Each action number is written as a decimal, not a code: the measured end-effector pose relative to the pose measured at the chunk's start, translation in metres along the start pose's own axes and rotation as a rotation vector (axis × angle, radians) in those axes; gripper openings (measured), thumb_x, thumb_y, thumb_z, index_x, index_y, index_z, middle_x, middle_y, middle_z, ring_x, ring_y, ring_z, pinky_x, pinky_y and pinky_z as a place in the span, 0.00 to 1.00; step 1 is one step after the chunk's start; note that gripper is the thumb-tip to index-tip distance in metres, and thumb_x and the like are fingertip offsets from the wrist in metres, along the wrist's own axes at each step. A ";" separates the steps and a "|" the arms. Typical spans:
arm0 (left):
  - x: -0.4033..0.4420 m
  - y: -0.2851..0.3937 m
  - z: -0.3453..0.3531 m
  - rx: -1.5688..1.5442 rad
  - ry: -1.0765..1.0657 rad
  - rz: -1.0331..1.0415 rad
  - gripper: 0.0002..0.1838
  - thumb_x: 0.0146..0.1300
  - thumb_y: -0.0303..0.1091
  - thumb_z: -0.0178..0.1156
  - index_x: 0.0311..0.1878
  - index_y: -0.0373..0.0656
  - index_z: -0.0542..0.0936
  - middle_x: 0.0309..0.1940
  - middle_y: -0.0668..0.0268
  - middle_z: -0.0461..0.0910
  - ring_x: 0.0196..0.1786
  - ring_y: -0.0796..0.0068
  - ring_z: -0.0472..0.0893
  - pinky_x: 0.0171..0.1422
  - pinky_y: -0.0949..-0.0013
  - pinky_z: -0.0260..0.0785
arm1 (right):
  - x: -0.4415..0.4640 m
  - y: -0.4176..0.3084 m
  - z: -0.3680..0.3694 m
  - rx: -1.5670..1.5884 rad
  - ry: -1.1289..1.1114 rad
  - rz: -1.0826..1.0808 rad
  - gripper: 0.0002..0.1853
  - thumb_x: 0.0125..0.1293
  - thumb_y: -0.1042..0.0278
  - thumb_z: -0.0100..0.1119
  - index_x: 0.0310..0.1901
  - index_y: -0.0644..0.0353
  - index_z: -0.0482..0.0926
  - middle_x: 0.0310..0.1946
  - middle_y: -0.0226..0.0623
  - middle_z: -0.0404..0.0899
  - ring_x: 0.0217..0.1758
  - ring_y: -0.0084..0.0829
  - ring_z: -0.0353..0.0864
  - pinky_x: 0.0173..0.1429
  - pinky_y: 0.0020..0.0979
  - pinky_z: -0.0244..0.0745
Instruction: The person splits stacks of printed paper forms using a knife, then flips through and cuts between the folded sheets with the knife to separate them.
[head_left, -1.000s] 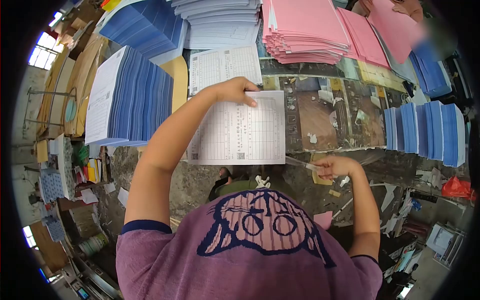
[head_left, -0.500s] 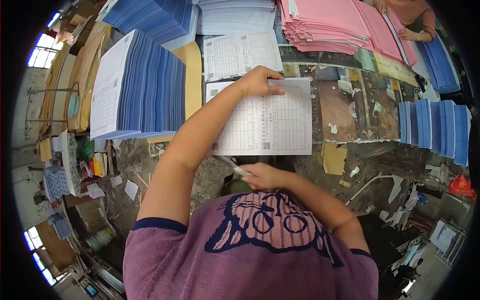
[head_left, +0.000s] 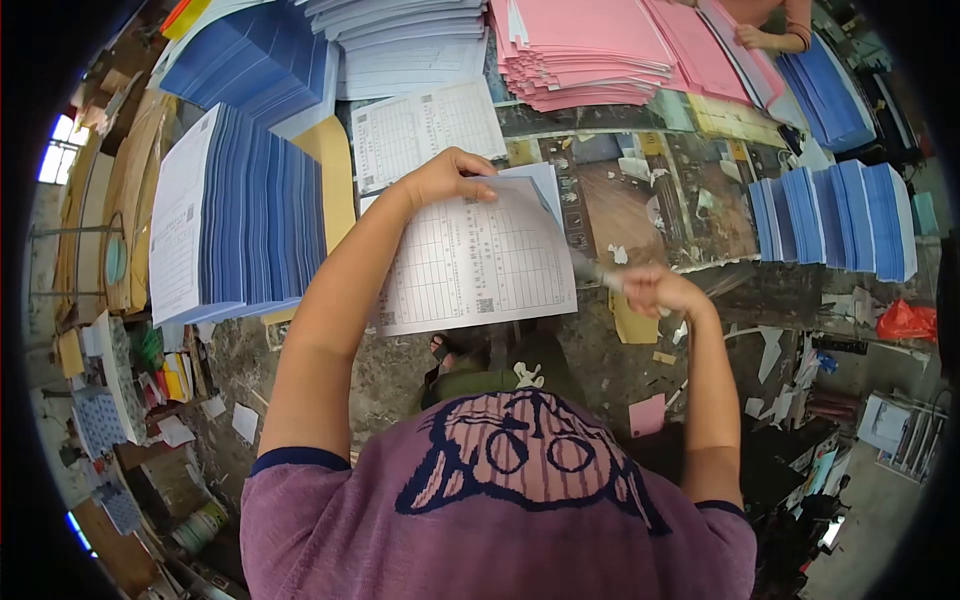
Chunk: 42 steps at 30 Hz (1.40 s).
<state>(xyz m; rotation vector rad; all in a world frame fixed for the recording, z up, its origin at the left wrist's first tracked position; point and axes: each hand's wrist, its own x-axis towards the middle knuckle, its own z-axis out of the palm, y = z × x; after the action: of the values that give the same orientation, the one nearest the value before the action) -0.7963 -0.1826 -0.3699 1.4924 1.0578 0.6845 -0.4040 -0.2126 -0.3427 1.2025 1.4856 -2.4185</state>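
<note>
A printed form sheet [head_left: 450,270] with tables lies at the table's front edge, a little askew, and a blue edge shows under its upper right corner. My left hand [head_left: 450,178] holds the sheet near its top, thumb on the page and fingers curled by the upper edge. Right of the sheet, my right hand [head_left: 662,292] is closed around the pale handle of what looks like a knife [head_left: 597,271]. Its blade is smeared by motion and points toward the sheet's right edge. Another printed form [head_left: 425,130] lies just beyond my left hand.
A tall stack of blue-edged booklets [head_left: 260,215] stands at left, with more blue stacks [head_left: 835,222] at right. Pink folders [head_left: 590,50] are piled at the back. A co-worker's hand [head_left: 755,37] rests near them. Paper scraps [head_left: 620,253] litter the worn table.
My right hand has swung from below the sheet out to its right side with the knife. The sheet has tilted, and a blue edge now shows at its upper right. The view has shifted.
</note>
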 end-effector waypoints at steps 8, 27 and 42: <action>0.010 0.009 0.020 0.093 0.149 -0.132 0.13 0.50 0.26 0.67 0.41 0.39 0.82 0.29 0.68 0.81 0.23 0.82 0.72 0.33 0.79 0.66 | -0.009 0.047 0.037 0.092 -0.117 0.154 0.20 0.66 0.76 0.47 0.60 0.58 0.68 0.16 0.27 0.67 0.13 0.16 0.57 0.14 0.18 0.49; 0.022 0.010 0.001 -0.084 0.095 -0.002 0.32 0.48 0.30 0.68 0.60 0.55 0.73 0.23 0.75 0.75 0.23 0.84 0.65 0.34 0.82 0.60 | 0.008 -0.013 0.035 0.340 0.271 -0.330 0.15 0.63 0.74 0.50 0.52 0.63 0.75 0.14 0.30 0.70 0.12 0.17 0.60 0.14 0.18 0.52; 0.015 0.020 0.023 0.161 0.175 -0.038 0.30 0.52 0.27 0.65 0.60 0.59 0.73 0.25 0.73 0.74 0.24 0.83 0.66 0.33 0.80 0.61 | 0.034 0.018 0.100 -0.024 -0.220 0.120 0.16 0.65 0.72 0.49 0.55 0.55 0.73 0.16 0.25 0.70 0.13 0.16 0.60 0.14 0.19 0.53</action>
<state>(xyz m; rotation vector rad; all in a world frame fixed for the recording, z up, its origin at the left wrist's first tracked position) -0.7647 -0.1791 -0.3570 1.5665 1.2965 0.7275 -0.4780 -0.2891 -0.3546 0.9547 1.3364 -2.3581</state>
